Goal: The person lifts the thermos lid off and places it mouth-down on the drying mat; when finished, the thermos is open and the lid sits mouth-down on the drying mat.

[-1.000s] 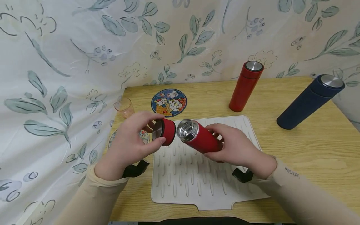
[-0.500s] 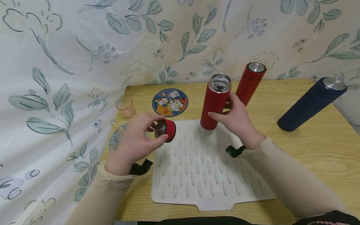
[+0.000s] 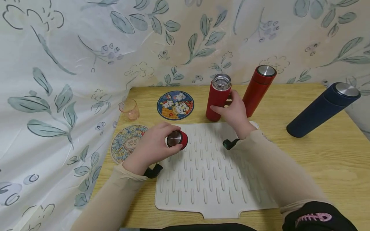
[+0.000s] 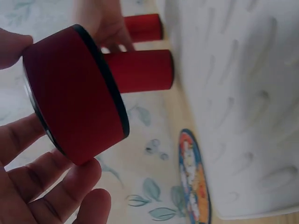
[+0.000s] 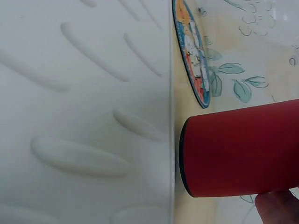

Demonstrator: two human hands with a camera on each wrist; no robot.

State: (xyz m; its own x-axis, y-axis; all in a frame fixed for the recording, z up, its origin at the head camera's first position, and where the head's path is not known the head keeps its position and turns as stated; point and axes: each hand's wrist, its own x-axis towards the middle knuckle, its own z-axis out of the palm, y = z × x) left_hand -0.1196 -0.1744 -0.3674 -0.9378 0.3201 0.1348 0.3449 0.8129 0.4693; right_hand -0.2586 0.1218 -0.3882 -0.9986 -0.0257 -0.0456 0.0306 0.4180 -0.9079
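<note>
My left hand (image 3: 153,146) pinches a red lid (image 3: 184,140) with a steel top over the left part of the white ribbed mat. In the left wrist view the red lid (image 4: 74,93) fills the near left, thumb on one side and fingers on the other. Beyond the mat's back edge, my right hand (image 3: 232,114) grips an uncapped red thermos (image 3: 215,102) round its side. The thermos is upright with its bare steel mouth facing up. In the right wrist view the lower body of the red thermos (image 5: 238,151) shows beside the mat's edge, with one fingertip on it.
A capped red thermos (image 3: 258,91) stands just right of the held one; a larger navy thermos (image 3: 321,109) is farther right. Two round patterned coasters, one blue (image 3: 175,105) and one pale (image 3: 127,144), and a pink glass (image 3: 129,109) lie left. The white mat (image 3: 199,179) covers the middle.
The uncapped thermos went from tilted beside the lid to upright, then back past the mat onto the table. The lid shifted slightly right and its steel top turned upward.
</note>
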